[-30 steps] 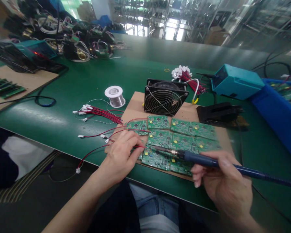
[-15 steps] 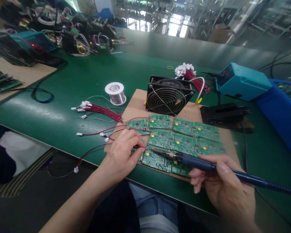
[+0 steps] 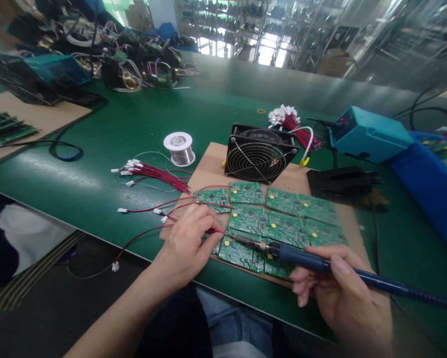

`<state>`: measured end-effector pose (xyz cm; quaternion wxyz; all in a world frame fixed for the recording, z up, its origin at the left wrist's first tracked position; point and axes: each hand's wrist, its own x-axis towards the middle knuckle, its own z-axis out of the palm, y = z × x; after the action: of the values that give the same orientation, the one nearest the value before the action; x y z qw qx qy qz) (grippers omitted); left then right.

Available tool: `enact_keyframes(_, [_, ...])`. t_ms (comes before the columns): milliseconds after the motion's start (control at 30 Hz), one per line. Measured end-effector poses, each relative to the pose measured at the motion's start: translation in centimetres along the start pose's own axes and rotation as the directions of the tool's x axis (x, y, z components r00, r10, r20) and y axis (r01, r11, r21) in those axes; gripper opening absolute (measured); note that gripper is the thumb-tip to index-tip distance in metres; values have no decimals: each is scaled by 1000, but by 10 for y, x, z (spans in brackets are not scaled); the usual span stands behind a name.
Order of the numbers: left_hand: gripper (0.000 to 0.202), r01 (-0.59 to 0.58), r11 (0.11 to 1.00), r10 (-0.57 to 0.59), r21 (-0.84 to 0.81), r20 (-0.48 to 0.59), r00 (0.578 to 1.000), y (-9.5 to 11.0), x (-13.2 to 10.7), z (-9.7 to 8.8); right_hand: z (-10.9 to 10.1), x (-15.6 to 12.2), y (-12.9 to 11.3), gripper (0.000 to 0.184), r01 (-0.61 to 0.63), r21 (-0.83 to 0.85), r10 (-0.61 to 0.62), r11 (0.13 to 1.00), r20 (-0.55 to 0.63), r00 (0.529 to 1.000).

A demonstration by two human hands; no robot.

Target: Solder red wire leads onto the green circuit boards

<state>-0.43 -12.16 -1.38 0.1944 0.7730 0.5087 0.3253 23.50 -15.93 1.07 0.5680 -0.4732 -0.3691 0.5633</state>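
1. Left hand (image 3: 188, 238) is pinching a red wire (image 3: 141, 233) btwn closed fingertips, holding its end down on a green circuit board (image 3: 238, 248).
2. Right hand (image 3: 339, 293) is gripping a blue soldering iron (image 3: 309, 258) pen-style, fingers fully wrapped; tip is sitting right next to the left fingertips.
3. More boards (image 3: 283, 214) are lying just past the tip on cardboard (image 3: 208, 169), w/ a fan (image 3: 260, 154) behind and a solder spool (image 3: 179, 148) further off to the left.
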Motion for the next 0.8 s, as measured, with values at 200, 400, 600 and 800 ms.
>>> enact_keyframes(200, [15, -11, 1000, 11, 7, -6, 1000, 0, 0, 0, -7, 5, 3, 18, 26, 1, -26, 1000, 106, 994])
enact_keyframes(400, [15, -19, 1000, 19, 2, -25, 1000, -1, -1, 2, 5, -3, -2, 20, -6, -14, 6, 1000, -30, 1000])
enact_keyframes(600, [15, -11, 1000, 11, 0, -16, 1000, -2, -2, 2, 5, -2, -2, 19, -9, -19, 9, 1000, -17, 1000])
enact_keyframes(800, [13, -19, 1000, 19, -3, -24, 1000, -1, -2, 2, 5, -2, -1, 18, -7, -17, 7, 1000, -22, 1000])
